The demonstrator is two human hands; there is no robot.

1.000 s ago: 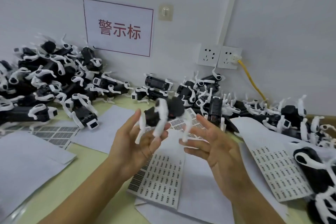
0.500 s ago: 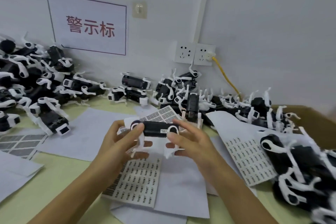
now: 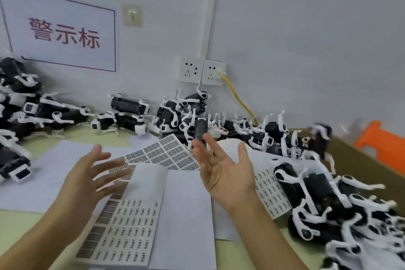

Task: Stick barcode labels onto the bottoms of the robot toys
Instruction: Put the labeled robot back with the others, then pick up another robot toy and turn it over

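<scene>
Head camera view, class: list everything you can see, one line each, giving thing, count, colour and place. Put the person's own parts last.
Robot toys: many, too tangled to count, black and white, heaped along the wall and at the right edge.
Toy in the air: one, black and white, blurred, above the cardboard box on the right.
Label sheets: several, white with dark barcodes, overlapping on the table.
Sign: one, white with red characters, on the wall at left.
Sockets: two, white, on the wall, a yellow cable plugged into the right one.
Orange object: one, far right, unclear what it is.
Left hand: open, fingers spread, over the sheets.
Right hand: open, palm up, empty.
</scene>
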